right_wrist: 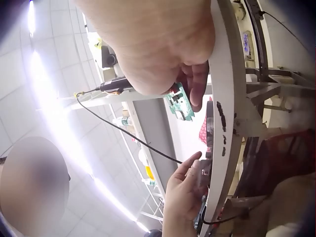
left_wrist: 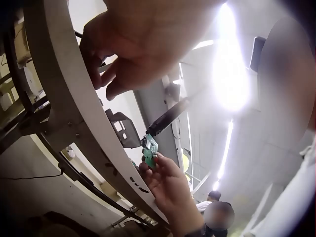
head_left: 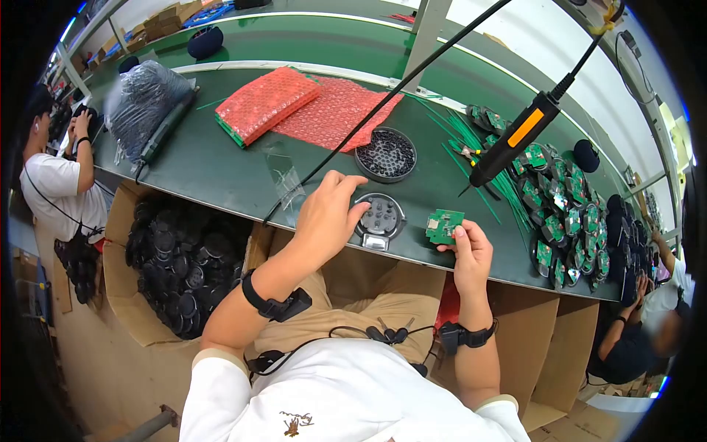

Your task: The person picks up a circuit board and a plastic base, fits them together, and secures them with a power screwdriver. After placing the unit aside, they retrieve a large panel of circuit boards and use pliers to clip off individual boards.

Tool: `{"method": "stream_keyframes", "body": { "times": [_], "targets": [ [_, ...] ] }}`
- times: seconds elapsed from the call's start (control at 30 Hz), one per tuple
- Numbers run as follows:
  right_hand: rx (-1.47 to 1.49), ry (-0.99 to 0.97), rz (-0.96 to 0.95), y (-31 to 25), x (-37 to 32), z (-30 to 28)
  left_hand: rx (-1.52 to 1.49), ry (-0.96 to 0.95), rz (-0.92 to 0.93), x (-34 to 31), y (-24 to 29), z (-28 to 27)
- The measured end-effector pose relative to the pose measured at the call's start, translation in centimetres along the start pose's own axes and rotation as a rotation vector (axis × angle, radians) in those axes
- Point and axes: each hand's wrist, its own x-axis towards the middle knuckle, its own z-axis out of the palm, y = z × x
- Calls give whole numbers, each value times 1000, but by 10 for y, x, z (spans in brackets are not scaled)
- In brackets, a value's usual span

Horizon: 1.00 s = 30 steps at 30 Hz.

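Tray (head_left: 386,179): blk pcs (head_left: 385,153); ctn (head_left: 121,306): discs (head_left: 177,269); R fingers (head_left: 463,246): PCB (head_left: 443,225).

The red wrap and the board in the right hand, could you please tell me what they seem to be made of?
Red wrap: probably plastic film, slightly shiny, dotted with bubbles. Board: likely rigid laminate, smooth green finish, bearing small components; base uncertain.
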Motion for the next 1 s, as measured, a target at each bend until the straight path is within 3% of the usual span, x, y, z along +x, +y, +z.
{"method": "stream_keyframes", "body": {
  "times": [0.17, 0.23, 0.27, 0.33, 0.47, 0.67, 0.73, 0.87, 0.93, 1.0],
  "targets": [
    [-23, -38, 36, -17, 1, 10, -188, -37, -22, -7, 32, -12],
    [-31, -59, 50, -30, -2, 22, -552, -189, -95, -9, 46, -13],
    [12, -101, 40, -37, -3, 30, -548, -189, -102, -9, 50, -13],
    [59, -140, 32, -38, -4, 39, -769, -362, -253, -10, 54, -12],
    [46, -170, 40, -37, -2, 43, -919, -423, -419, -15, 55, -14],
    [-41, -196, 56, -40, -1, 48, -924, -272, -309, -23, 51, -8],
    [-100, -175, 62, -42, -1, 49, -577, -134, -1, -26, 48, -8],
    [19, -200, 79, -38, -1, 48, -633, -182, -23, -28, 50, -8],
    [59, -197, 61, -38, -3, 52, -1067, -210, -365, -30, 51, -1],
    [-71, -207, -43, -45, -6, 59, -1115, -228, -419, -27, 51, -3]
  ]
}}
